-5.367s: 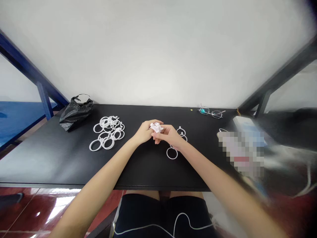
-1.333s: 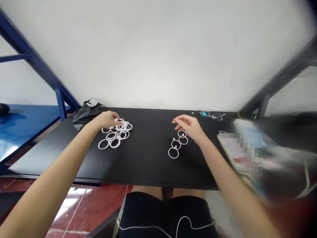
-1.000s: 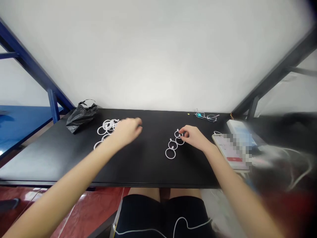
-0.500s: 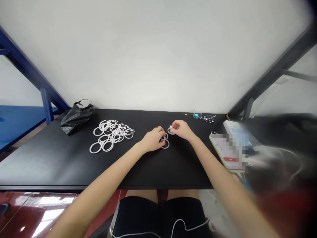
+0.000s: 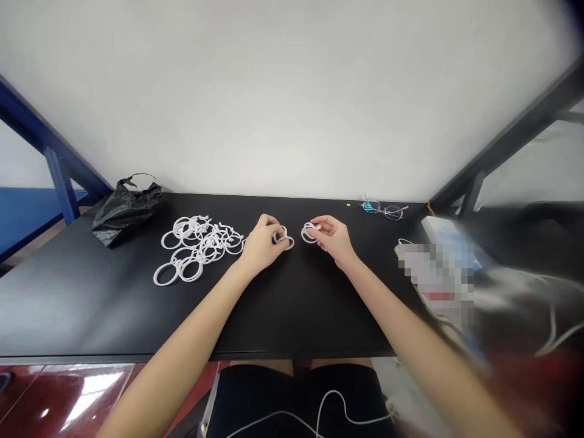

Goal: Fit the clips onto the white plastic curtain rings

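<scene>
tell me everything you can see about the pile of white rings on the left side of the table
The pile of white rings is a loose, overlapping cluster of thin, smooth hoops that look like plastic, with small knobs or clasps on some rims. They appear to lie mostly flat on the black table, nearer the person than the black bag. The overlap hides the exact count. Its right edge meets the left hand in the view; whether they touch is unclear.

White rings [image 5: 292, 243] overlap in two held clusters [image 5: 303, 233] and a pile [image 5: 201, 248].
</scene>
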Tool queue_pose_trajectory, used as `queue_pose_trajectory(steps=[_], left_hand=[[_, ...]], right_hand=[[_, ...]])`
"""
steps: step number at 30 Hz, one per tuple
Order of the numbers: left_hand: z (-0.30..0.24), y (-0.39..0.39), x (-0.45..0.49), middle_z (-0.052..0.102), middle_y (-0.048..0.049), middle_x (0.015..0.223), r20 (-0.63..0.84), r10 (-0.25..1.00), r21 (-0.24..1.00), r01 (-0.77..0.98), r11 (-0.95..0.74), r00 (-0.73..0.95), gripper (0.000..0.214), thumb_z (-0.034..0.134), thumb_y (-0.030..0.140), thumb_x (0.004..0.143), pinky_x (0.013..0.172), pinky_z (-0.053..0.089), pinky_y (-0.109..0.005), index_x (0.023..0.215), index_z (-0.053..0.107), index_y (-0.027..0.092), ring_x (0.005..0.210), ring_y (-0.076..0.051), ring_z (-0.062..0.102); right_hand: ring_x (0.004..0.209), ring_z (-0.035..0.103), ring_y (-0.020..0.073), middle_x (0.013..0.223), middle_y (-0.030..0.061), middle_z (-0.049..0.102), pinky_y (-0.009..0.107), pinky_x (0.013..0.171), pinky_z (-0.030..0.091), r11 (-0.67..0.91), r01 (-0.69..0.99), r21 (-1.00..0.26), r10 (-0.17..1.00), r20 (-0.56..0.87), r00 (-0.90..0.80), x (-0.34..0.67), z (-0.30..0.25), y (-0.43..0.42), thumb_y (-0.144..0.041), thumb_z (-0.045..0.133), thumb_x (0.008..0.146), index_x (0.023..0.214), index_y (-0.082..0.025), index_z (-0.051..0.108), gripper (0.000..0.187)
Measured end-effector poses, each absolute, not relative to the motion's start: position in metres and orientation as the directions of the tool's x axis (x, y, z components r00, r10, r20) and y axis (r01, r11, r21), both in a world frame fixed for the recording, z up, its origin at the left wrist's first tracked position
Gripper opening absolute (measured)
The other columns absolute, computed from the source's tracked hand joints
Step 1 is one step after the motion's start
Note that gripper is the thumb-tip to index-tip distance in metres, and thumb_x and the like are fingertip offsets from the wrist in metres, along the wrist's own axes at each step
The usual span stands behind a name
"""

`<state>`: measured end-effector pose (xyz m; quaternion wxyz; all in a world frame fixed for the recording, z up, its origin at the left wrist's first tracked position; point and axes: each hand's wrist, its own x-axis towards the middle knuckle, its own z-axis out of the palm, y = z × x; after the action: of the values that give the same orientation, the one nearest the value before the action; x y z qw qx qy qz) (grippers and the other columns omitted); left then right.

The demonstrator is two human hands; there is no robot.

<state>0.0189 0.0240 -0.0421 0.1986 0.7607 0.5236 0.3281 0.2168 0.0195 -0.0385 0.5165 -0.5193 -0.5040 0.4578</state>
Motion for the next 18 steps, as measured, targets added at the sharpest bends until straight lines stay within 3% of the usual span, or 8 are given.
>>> queue_pose_trajectory(steps=[4,9,11,14,18], left_hand=[[-0.037,0.023,0.018,0.059,-0.0027,0.099,0.257,0.951,0.742,0.596,-0.307,0.169,0.013,0.069,0.030,0.075,0.061,0.043,-0.027,0.074,0.064,0.018,0.057,-0.008,0.047],[-0.036,0.020,0.024,0.063,0.0016,0.071,-0.019,0.974,0.974,0.226,-0.034,0.226,0.020,0.068,0.032,0.077,0.058,0.041,-0.021,0.082,0.056,0.018,0.060,-0.010,0.055],[-0.036,0.019,0.026,0.063,0.0030,0.069,-0.124,0.965,0.987,0.131,0.096,0.230,0.031,0.073,0.033,0.073,0.049,0.034,-0.019,0.094,0.055,0.019,0.052,-0.007,0.050],[-0.033,0.017,0.028,0.063,0.0025,0.076,-0.171,0.951,0.985,0.014,0.174,0.256,0.048,0.079,0.035,0.069,0.040,0.025,-0.017,0.107,0.055,0.021,0.045,-0.004,0.042],[-0.028,0.016,0.029,0.062,0.0001,0.083,-0.220,0.934,0.958,-0.116,0.261,0.283,0.041,0.074,0.036,0.074,0.038,0.030,-0.016,0.109,0.058,0.020,0.046,-0.005,0.050]], right_hand=[[0.045,0.047,0.0060,0.064,-0.0048,0.059,0.018,0.034,0.029,0.015,-0.022,-1.000,0.997,0.013,0.077,0.213,-0.032,0.013,-0.041,0.085,0.056,0.091,-0.018,0.062,0.047],[0.046,0.049,0.0073,0.064,-0.0058,0.060,0.018,0.035,0.032,0.012,-0.052,-0.999,0.998,0.009,0.065,0.207,-0.027,0.006,-0.042,0.086,0.057,0.101,-0.021,0.058,0.056],[0.047,0.050,0.0075,0.065,-0.0056,0.061,0.018,0.035,0.032,0.014,-0.048,-0.999,0.999,0.012,0.044,0.206,-0.028,0.005,-0.042,0.086,0.057,0.100,-0.021,0.058,0.056],[0.048,0.052,0.0081,0.066,-0.0053,0.062,0.018,0.035,0.035,0.019,-0.039,-0.999,1.000,0.018,0.017,0.205,-0.032,0.006,-0.043,0.086,0.058,0.101,-0.021,0.057,0.056],[0.050,0.055,0.0094,0.067,-0.0040,0.063,0.018,0.036,0.038,0.036,-0.023,-0.999,0.999,0.037,-0.013,0.204,-0.037,0.007,-0.045,0.085,0.058,0.101,-0.020,0.057,0.057]])
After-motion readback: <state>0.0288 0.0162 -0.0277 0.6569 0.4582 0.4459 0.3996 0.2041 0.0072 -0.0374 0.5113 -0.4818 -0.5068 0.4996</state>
